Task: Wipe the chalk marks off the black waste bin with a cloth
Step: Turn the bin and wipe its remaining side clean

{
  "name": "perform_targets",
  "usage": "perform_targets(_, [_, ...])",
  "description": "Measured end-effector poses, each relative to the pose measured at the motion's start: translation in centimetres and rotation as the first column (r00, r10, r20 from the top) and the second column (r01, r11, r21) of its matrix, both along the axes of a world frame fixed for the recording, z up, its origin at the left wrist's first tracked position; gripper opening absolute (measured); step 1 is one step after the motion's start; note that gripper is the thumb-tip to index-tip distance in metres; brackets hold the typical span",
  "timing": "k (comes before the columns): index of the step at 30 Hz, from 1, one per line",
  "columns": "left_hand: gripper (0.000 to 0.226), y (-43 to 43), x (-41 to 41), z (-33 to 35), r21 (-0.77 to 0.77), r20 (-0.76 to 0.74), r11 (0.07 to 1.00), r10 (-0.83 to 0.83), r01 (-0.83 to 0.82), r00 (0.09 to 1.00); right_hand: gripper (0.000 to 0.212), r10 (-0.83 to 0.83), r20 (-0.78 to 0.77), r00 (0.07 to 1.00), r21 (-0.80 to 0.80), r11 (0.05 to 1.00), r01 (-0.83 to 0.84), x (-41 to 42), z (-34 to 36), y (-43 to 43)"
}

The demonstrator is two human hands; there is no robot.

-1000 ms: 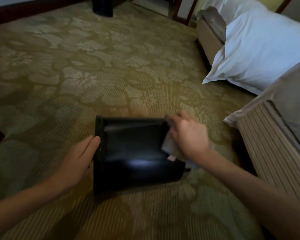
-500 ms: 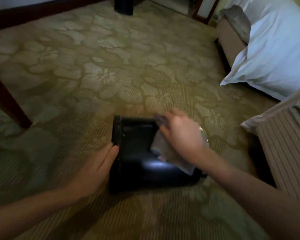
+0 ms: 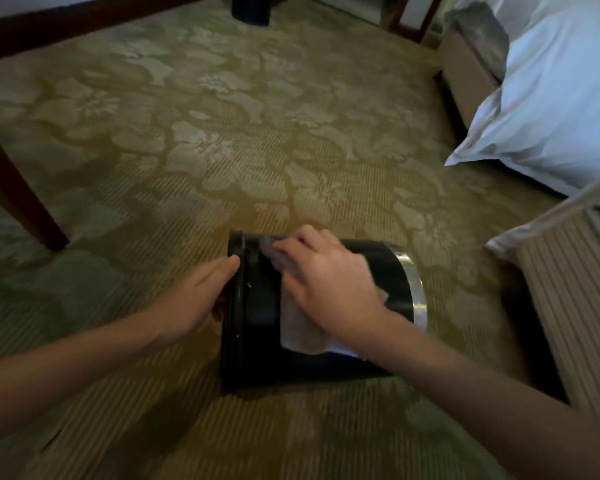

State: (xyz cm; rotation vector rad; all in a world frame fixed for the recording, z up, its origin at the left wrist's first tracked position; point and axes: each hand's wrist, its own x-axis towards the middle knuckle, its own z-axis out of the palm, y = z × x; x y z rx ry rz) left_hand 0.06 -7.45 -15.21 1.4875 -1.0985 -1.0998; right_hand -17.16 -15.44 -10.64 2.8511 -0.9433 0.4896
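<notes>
1. Starting at the right fingers (image 3: 302, 249): they're laid out fairly straight and a bit spread, pressed flat onto a pale cloth (image 3: 297, 329). Nothing is really gripped, it's just pinned down.
2. The cloth is held against the upper side of the black waste bin (image 3: 260, 306) by the right hand (image 3: 329, 289). Its lower edge can be seen sticking out below the palm and wrist. The thumb can't be made out.
3. The left fingers (image 3: 220, 271) are kept straight and close together, laid against the bin's left end. The left hand (image 3: 198, 299) is set flat there, and its thumb is hidden too, fwiw.
4. The bin is laid on its side on the patterned carpet (image 3: 222, 150), with a shiny silver band (image 3: 418, 296) wrapped round its right end.
5. A couple of tiny pale flecks can be spotted near the bin's left edge, but they're too small to be called chalk for sure.
6. Further out, a dark wooden furniture leg (image 3: 18, 202) is planted well to the left. A striped bed base (image 3: 575, 306) is found near the bin's right end, and a white pillow (image 3: 551, 98) is propped further back on the right.
</notes>
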Motion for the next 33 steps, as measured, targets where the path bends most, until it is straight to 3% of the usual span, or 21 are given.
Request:
perform_targets(3, [0.042, 0.2, 0.1, 0.0, -0.021, -0.001, 1.000, -0.021, 0.021, 1.000, 0.023, -0.191, -0.007, 0.981, 0.022, 0.981, 0.191, -4.6, 0.4, -4.0])
perform_targets(6, [0.042, 0.2, 0.1, 0.0, -0.026, 0.012, 0.999, -0.018, 0.018, 1.000, 0.026, -0.435, -0.069, 0.898, 0.073, 0.895, 0.439, -8.7, 1.5, -7.4])
perform_targets(8, [0.043, 0.0, 0.1, -0.3, -0.028, 0.008, 1.000, -0.001, 0.001, 1.000, 0.026, -0.476, -0.081, 0.876, 0.080, 0.873, 0.482, -8.6, 1.8, -7.3])
perform_targets(10, [0.043, 0.0, 0.1, -0.5, -0.021, -0.002, 1.000, -0.003, 0.003, 1.000, 0.027, -0.386, -0.066, 0.920, 0.073, 0.918, 0.390, -6.3, 1.5, -4.8])
perform_targets(12, [0.041, 0.0, 0.1, -0.7, -0.032, -0.012, 0.999, -0.010, 0.010, 1.000, 0.031, -0.187, -0.039, 0.982, 0.040, 0.981, 0.189, -2.5, 0.9, -0.8])
perform_targets(14, [0.039, 0.1, 0.1, -0.7, -0.053, 0.002, 0.999, -0.001, 0.001, 1.000, 0.031, 0.015, -0.046, 0.999, 0.034, 0.999, -0.013, 0.6, 0.2, 2.7])
perform_targets(16, [0.040, 0.1, 0.0, -0.6, -0.054, 0.007, 0.999, -0.006, 0.006, 1.000, 0.031, 0.098, -0.060, 0.993, 0.036, 0.995, -0.096, 1.5, 0.2, 3.3])
perform_targets(20, [0.043, -0.1, 0.3, -0.2, -0.025, -0.017, 1.000, -0.011, 0.010, 1.000, 0.026, -0.124, -0.053, 0.991, 0.008, 0.992, 0.125, -3.1, 0.7, -2.1])
perform_targets(23, [0.048, 0.0, 0.3, 0.2, -0.018, -0.001, 1.000, -0.024, 0.024, 1.000, 0.022, -0.422, -0.115, 0.899, -0.022, 0.906, 0.422, -7.2, 1.3, -6.8])
perform_targets(25, [0.049, 0.0, 0.2, 0.2, -0.020, 0.023, 0.999, -0.025, 0.026, 0.999, 0.026, -0.497, -0.165, 0.852, -0.051, 0.867, 0.496, -7.8, 1.5, -8.0])
perform_targets(29, [0.044, -0.2, 0.0, -0.4, -0.025, -0.013, 1.000, -0.010, 0.009, 1.000, 0.021, -0.349, -0.126, 0.929, -0.013, 0.937, 0.350, -3.2, 1.3, -4.8])
perform_targets(33, [0.040, -0.7, 0.1, -0.9, -0.038, -0.021, 0.999, 0.022, -0.023, 1.000, 0.028, -0.103, -0.123, 0.987, -0.115, 0.989, 0.089, 2.9, 0.8, 1.1])
